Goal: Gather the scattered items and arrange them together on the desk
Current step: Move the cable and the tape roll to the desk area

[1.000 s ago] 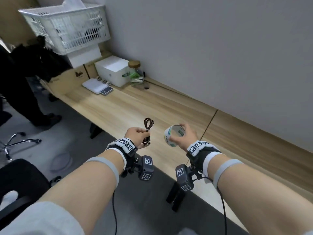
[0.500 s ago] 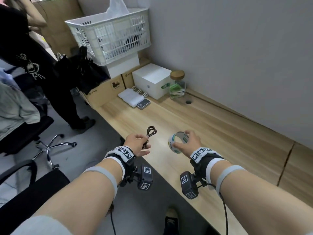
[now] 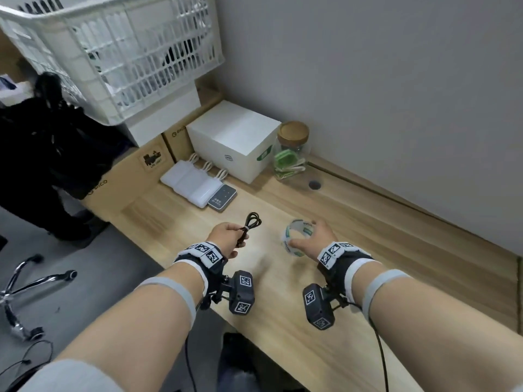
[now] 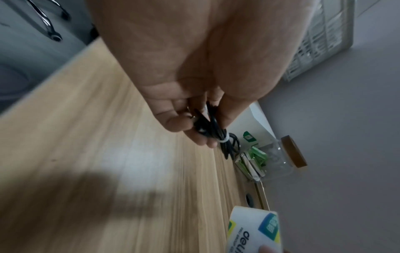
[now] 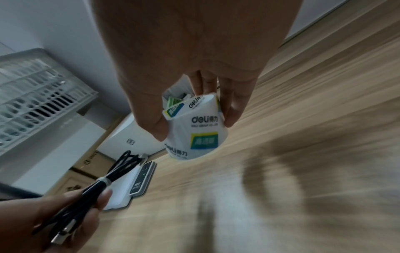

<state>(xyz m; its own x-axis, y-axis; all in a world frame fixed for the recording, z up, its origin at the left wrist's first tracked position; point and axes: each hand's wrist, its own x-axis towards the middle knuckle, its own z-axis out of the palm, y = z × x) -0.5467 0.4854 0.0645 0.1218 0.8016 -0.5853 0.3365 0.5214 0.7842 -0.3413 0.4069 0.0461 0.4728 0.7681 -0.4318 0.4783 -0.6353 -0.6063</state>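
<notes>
My left hand [image 3: 230,237] pinches a bundled black cable [image 3: 250,223] tied with a white band, held above the wooden desk [image 3: 368,236]; the cable [image 4: 213,130] shows between thumb and fingers in the left wrist view, and the cable [image 5: 112,174] with its plug also appears in the right wrist view. My right hand [image 3: 310,240] grips a white roll of tape [image 3: 295,236] with green and blue labels, also above the desk. The tape roll [image 5: 194,130] sits between thumb and fingers. Both hands hover side by side near the desk's front edge.
At the back left stand white power banks [image 3: 189,181], a small grey device [image 3: 222,198], a white box [image 3: 233,140], a cork-lidded glass jar [image 3: 291,151], cardboard boxes [image 3: 127,174] and a white basket [image 3: 113,52]. A person in black [image 3: 42,154] and a chair base [image 3: 25,287] are left.
Both hands have carried the cable and the tape leftward along the desk toward the boxes and jar, which now appear much closer. The grips have not changed.
</notes>
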